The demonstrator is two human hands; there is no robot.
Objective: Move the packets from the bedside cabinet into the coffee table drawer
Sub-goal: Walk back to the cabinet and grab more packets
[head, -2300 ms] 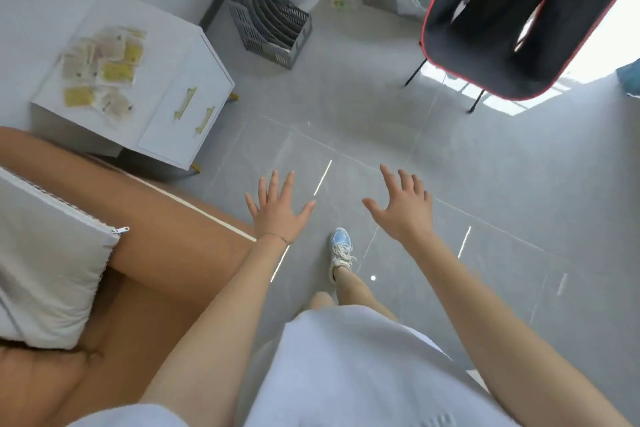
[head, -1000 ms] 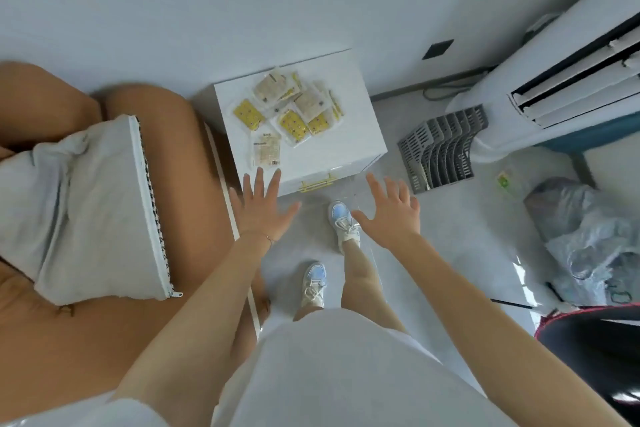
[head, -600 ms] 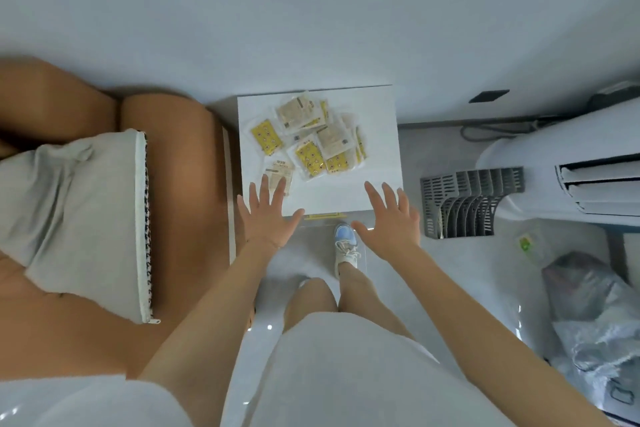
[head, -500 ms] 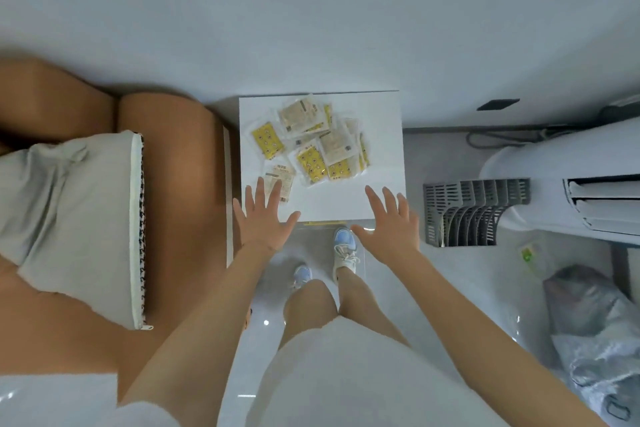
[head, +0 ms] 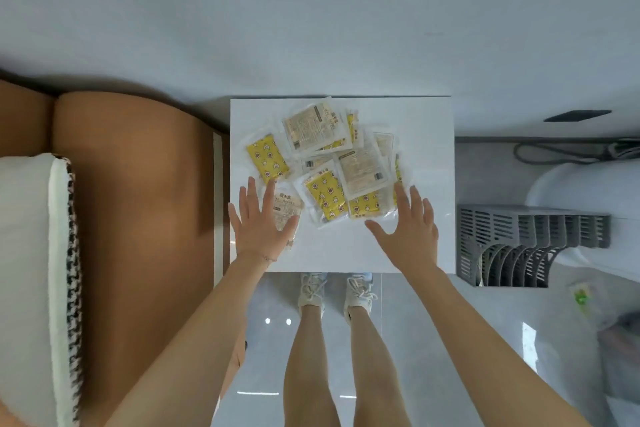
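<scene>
Several clear packets (head: 329, 163), some yellow with star prints and some beige with printed labels, lie in a loose overlapping heap on the white top of the bedside cabinet (head: 426, 135). My left hand (head: 261, 222) is spread flat over the near left of the top, partly covering one beige packet (head: 287, 210). My right hand (head: 410, 229) hovers open at the heap's near right edge, fingertips by the yellow packets. Neither hand holds anything. No coffee table or drawer is in view.
A brown sofa (head: 138, 218) with a white cushion (head: 31, 281) sits close on the left of the cabinet. A grey slatted file rack (head: 526, 243) lies on the floor to the right, beside a white appliance (head: 588, 191). My feet (head: 336, 291) stand at the cabinet's front edge.
I have turned and stepped up to the cabinet. Both open hands have moved forward from its front edge to over the top, the left one now above a packet.
</scene>
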